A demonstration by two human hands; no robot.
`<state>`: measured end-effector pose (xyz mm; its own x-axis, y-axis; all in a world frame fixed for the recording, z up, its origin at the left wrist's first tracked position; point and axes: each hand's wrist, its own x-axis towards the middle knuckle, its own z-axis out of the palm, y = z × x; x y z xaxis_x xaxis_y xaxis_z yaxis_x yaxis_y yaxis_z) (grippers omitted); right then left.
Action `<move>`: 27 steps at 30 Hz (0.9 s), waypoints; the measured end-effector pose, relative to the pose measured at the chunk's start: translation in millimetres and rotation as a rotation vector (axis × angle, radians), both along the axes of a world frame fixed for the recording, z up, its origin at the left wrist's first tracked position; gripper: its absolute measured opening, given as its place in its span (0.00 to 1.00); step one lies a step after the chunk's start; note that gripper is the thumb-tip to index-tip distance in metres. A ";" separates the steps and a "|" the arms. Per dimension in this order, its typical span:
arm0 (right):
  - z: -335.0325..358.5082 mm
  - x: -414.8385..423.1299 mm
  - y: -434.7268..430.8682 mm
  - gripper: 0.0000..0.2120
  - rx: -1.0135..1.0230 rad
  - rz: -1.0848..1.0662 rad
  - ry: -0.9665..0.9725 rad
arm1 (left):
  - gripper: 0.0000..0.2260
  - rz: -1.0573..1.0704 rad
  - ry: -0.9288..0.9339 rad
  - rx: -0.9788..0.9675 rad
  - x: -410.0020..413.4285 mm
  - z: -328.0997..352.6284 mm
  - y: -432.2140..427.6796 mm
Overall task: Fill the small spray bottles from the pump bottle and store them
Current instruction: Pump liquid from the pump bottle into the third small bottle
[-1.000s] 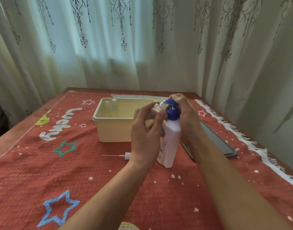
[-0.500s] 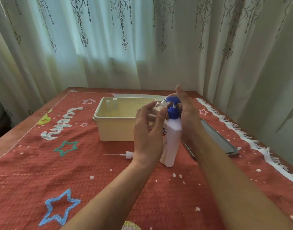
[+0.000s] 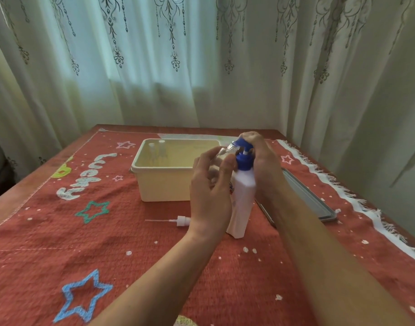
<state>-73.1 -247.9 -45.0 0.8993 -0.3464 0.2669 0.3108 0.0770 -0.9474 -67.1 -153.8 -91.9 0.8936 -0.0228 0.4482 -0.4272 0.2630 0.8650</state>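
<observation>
A white pump bottle (image 3: 241, 198) with a blue pump head (image 3: 242, 158) stands upright on the red cloth. My right hand (image 3: 262, 165) curls over the pump head from the right and presses it. My left hand (image 3: 211, 189) holds a small clear spray bottle (image 3: 223, 154) with its open mouth tilted up against the pump's nozzle. The small bottle's white spray cap (image 3: 180, 220), with its thin tube, lies on the cloth left of my left wrist. Two small spray bottles (image 3: 157, 149) stand in the far left corner of the cream bin (image 3: 164, 184).
A grey lid (image 3: 307, 198) lies flat on the cloth to the right, behind my right forearm. The red cloth (image 3: 107, 243) with stars covers the table. Curtains hang close behind the table's far edge.
My right hand, whose fingers lifted straight half a second ago, has curled down over the blue pump head again. The left hand keeps the small bottle at the nozzle.
</observation>
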 end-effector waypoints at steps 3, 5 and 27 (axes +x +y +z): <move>0.5 -0.8 1.7 0.14 0.026 -0.010 0.033 | 0.14 -0.001 0.003 0.001 -0.5 1.4 0.4; 3.0 -2.4 3.6 0.17 0.038 -0.021 0.068 | 0.14 0.002 0.001 -0.009 -0.3 3.2 0.5; 3.4 -1.8 3.9 0.18 0.047 -0.015 0.072 | 0.14 -0.004 0.015 -0.016 -0.7 3.6 0.5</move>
